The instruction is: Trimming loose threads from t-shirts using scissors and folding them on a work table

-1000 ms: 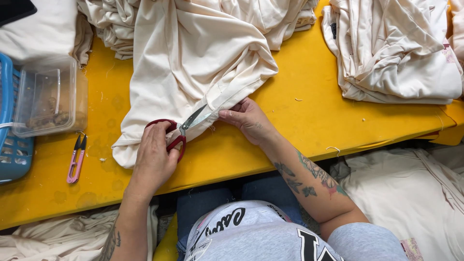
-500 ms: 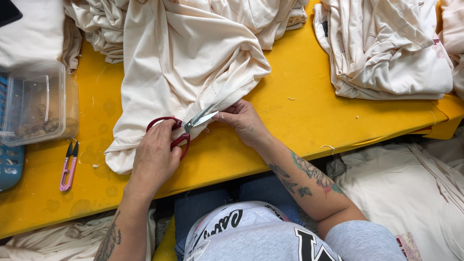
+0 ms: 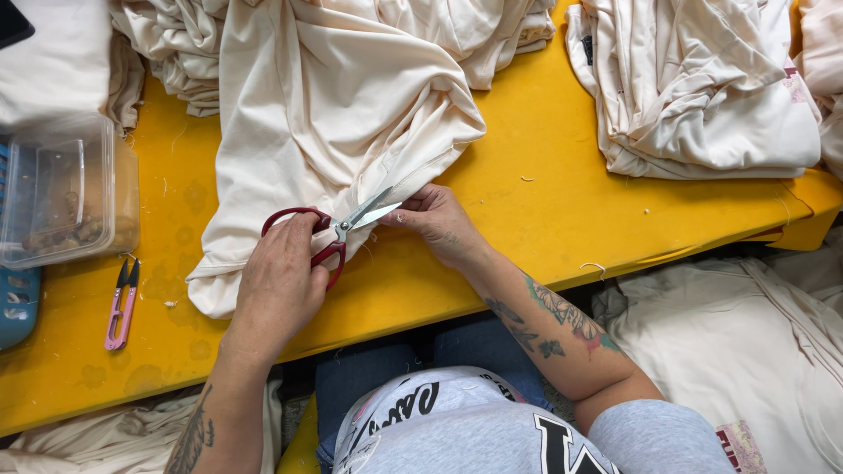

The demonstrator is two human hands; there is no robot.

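Observation:
A cream garment (image 3: 334, 114) lies spread on the yellow table (image 3: 544, 228). My left hand (image 3: 279, 290) grips red-handled scissors (image 3: 329, 230), their blades pointing right and slightly apart at the garment's hem. My right hand (image 3: 436, 221) pinches the hem edge just past the blade tips, its tattooed forearm running down to the right.
A pink thread snipper (image 3: 121, 304) lies at the left on the table. A clear plastic box (image 3: 61, 189) sits over a blue basket (image 3: 16, 303) at the left edge. Folded cream garments (image 3: 702, 88) are piled at the upper right, more fabric (image 3: 746, 342) below the table edge.
The view has shifted slightly. The scissors and both hands have stayed at the hem, with the blades now angled a little more upward to the right.

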